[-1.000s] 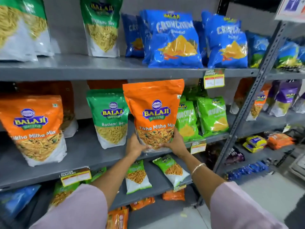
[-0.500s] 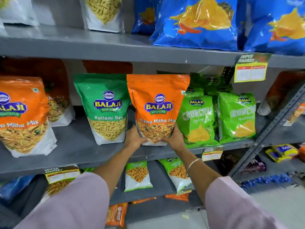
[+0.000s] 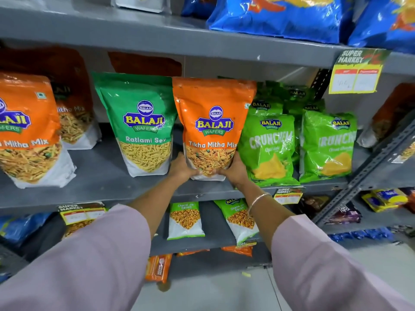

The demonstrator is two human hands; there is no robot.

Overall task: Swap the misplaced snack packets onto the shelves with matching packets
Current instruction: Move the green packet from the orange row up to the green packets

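Note:
An orange Tikha Mitha Mix packet (image 3: 213, 122) stands upright on the middle shelf (image 3: 101, 176). My left hand (image 3: 182, 168) grips its lower left corner and my right hand (image 3: 234, 170) its lower right corner. Just left of it stands a green Ratlami Sev packet (image 3: 141, 124). Further left, more orange Tikha Mitha Mix packets (image 3: 27, 129) stand on the same shelf. Right of the held packet are light green Crunchem packets (image 3: 269, 144).
Blue Crunchem packets (image 3: 276, 16) sit on the top shelf (image 3: 134, 34). Small green Chana Jor Garam packets (image 3: 185, 218) lie on the lower shelf. A yellow price tag (image 3: 357, 75) hangs from the top shelf edge. A slanted metal upright (image 3: 368, 173) stands at right.
The view has moved closer and lower toward the middle shelf. The orange packet has gone further in, its base now resting on the shelf between the green Sev and the Crunchem packets.

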